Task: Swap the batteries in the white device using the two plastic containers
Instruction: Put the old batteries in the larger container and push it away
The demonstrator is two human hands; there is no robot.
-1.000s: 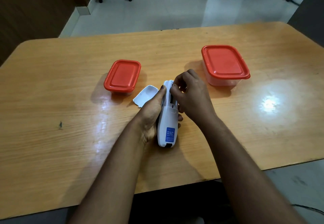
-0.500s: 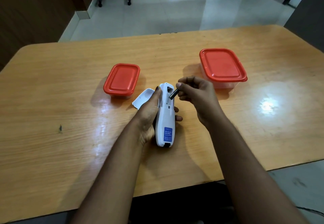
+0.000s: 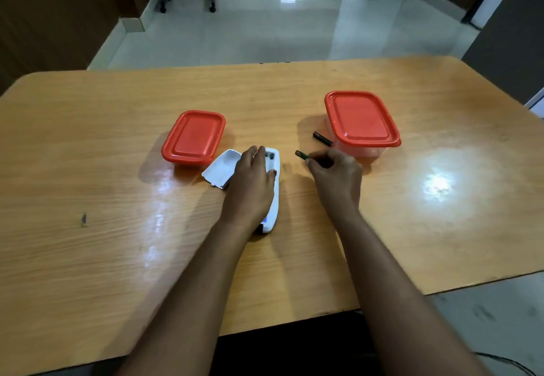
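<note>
The white device (image 3: 273, 187) lay lengthwise on the wooden worktop (image 3: 88, 258), near the middle, its far end open where the battery bay showed as a dark recess. The left hand (image 3: 250, 187) rested flat over the device, its fingers (image 3: 256, 155) spread loosely and laid across the far end rather than closed around anything. Just left of the device, touching the hand's edge, lay the white cover (image 3: 220, 169), hollow side up. To the right of the device and a little apart from it, the right hand (image 3: 335, 175) was low over the worktop with its fingers (image 3: 312, 162) pinched on one end of a dark battery (image 3: 301, 155), which pointed away to the far left; whether that battery touched the worktop could not be told. A second battery (image 3: 322, 139) lay loose on the worktop farther off, just beside the near left corner of the larger container (image 3: 363, 124). That container stood to the right, clear-walled with its red lid on. The smaller container (image 3: 192, 138), also shut under a red lid, stood to the far left of the device, close to the cover. Both forearms reached in from the near edge
</note>
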